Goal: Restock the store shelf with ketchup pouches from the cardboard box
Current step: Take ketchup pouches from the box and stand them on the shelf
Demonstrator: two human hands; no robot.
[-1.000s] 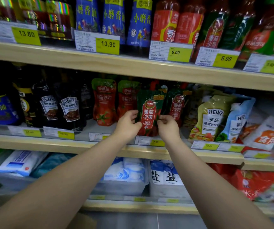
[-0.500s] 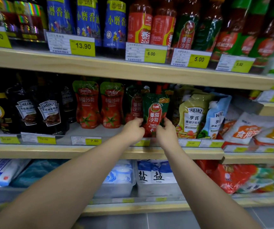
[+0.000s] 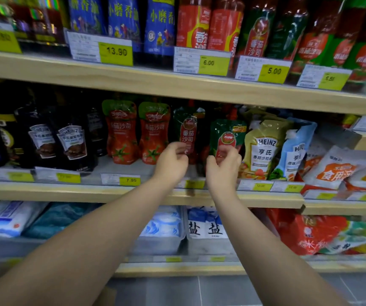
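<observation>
Fingers of the right hand [image 3: 224,167] are curled narrow on the lower part of a green ketchup pouch [image 3: 227,135], thumb on the near side and fingertips across its label: a pinch hold. The pouch stands upright, label outward, at the front of the middle shelf [image 3: 67,193], just beside the Heinz pouch [image 3: 263,149] on its right.

The left hand [image 3: 171,162] is raised alongside, fingers curled close at the bottom edge of a second green pouch [image 3: 186,129] set further back. Motion blur here; cannot tell whether it pinches that pouch or only touches it.

Judgement: the low grip suits a soft, bottom-heavy pouch, since it lets the base be seated flat while the top stands free. The spot looks chosen to keep like with like: the green pouches sit right of two red pouches [image 3: 137,133] of tomato sauce, and facing the label forward keeps the row readable above the price tags [image 3: 130,180].

A tan corner [image 3: 105,297] shows at the bottom edge between the forearms, possibly the cardboard box; too little shows to be sure. Step in hand, likely: settling this pouch into line.
</observation>
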